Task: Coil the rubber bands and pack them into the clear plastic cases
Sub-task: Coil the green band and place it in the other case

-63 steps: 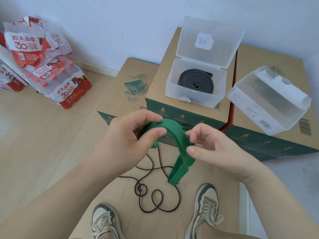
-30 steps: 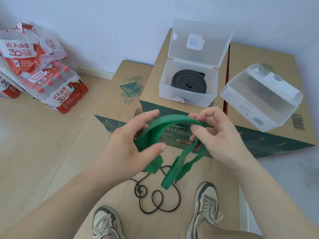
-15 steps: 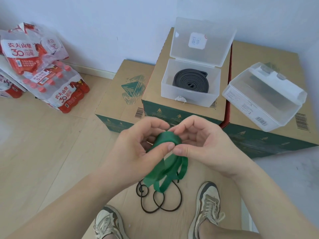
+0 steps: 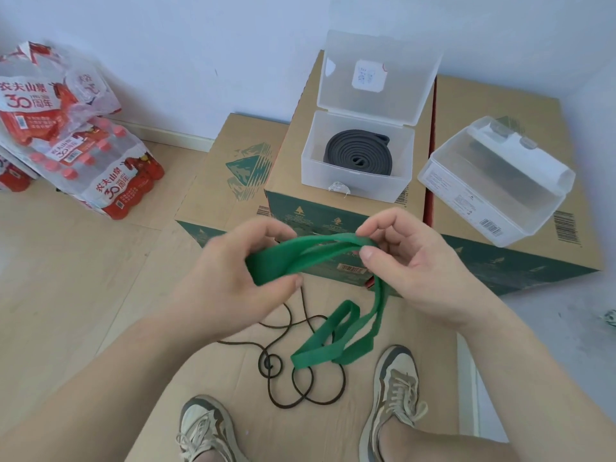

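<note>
Nearest you, by your grey-and-cream trainers (image 4: 396, 385), a thin dark cord (image 4: 300, 385) lies in loose loops on flattened cardboard. Above it your left hand (image 4: 230, 278) pinches one end of the flat green rubber band (image 4: 300, 256) between thumb and fingers, your right hand (image 4: 410, 261) pinches the other, and the slack hangs uncoiled. Beyond, on brown cardboard boxes (image 4: 233, 175) with green printed sides, the open clear plastic case (image 4: 353, 185) holds a coiled dark grey band (image 4: 358, 155); its lid sticker (image 4: 368, 75) is unreadable. Right of it sits a second clear plastic case (image 4: 493, 181) with barcode labels. Far left, shrink-wrapped bottle packs (image 4: 83, 145) read "农夫山泉 30周年".
</note>
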Motion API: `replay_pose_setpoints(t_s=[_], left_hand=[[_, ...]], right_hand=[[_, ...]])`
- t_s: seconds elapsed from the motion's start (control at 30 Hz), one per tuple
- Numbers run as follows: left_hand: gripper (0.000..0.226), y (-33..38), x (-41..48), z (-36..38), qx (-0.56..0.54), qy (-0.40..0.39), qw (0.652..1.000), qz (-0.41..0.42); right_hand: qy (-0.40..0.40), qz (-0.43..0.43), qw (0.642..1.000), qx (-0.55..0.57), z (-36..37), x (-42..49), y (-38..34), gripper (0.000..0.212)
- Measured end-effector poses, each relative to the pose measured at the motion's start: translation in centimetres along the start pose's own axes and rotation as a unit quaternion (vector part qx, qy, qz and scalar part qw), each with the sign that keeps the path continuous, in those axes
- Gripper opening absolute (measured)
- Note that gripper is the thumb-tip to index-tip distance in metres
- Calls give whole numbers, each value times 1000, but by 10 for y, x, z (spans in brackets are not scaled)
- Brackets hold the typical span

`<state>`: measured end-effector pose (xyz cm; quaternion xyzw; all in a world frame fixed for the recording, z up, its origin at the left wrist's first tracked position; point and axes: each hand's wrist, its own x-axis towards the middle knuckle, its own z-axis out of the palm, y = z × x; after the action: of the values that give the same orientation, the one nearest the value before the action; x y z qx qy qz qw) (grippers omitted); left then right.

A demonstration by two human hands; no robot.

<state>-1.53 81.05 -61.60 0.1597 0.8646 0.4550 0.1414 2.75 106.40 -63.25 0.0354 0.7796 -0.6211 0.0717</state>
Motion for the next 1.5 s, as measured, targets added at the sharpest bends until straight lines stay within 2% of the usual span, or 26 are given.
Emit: replay_pose_setpoints(t_s=[0.07, 0.13, 0.2, 0.3, 0.4, 0.5, 0.63, 0.7, 0.8, 0.9, 1.03, 1.13, 1.2, 1.27, 1.33, 1.4, 1.5], left_hand=[[29, 4, -2, -3, -21, 45, 999, 14], [23, 9, -5, 0, -31, 59, 997, 32], [21, 10, -6, 5, -43, 57, 996, 52], [22, 13, -7, 12, -44, 33, 993, 103], [21, 17, -8, 15, -22, 25, 991, 131], [21, 14, -7, 14, -23, 30, 991, 130], [24, 12, -8, 14, -18, 24, 993, 118], [31, 11, -8, 13, -13, 12, 995, 100], [46, 2, -4, 5, 15, -62, 997, 53], [28, -9, 0, 0, 119, -117, 985, 34], [11, -12, 1, -1, 148, -91, 985, 22], [24, -14, 2, -3, 172, -118, 978, 1], [37, -18, 1, 0, 210, -144, 967, -10], [40, -20, 2, 2, 227, -148, 962, -17], [36, -21, 4, -1, 175, -133, 975, -27], [37, -20, 3, -3, 70, -140, 987, -29], [36, -17, 1, -2, -19, -133, 991, -30]], right_hand=[[-37, 22, 999, -12, -4, -1, 4, 25], [-72, 31, 997, -22, -2, -3, 4, 22], [-94, 23, 995, 1, 5, -3, 1, 24], [-82, -15, 994, 77, 16, -2, -4, 40], [-63, -26, 993, 100, 17, -1, -6, 33], [-86, -19, 992, 91, 14, 0, -6, 38], [-99, 8, 993, 71, 19, 0, -1, 20], [-84, 6, 993, 82, 20, 1, -2, 17], [-46, 0, 994, 96, 17, 0, -6, 16], [-24, 12, 994, 106, 9, -1, -8, 17], [-12, 26, 999, 44, 5, -2, -5, 21], [22, 25, 999, 35, 4, 0, -3, 17], [62, 28, 995, 73, -1, 2, -2, 22], [90, 34, 990, 103, -7, 3, 1, 22], [103, 47, 988, 106, -9, 4, 5, 19], [134, 65, 983, 104, -10, 6, 10, 12], [174, 85, 978, 84, -11, 9, 16, 12]])
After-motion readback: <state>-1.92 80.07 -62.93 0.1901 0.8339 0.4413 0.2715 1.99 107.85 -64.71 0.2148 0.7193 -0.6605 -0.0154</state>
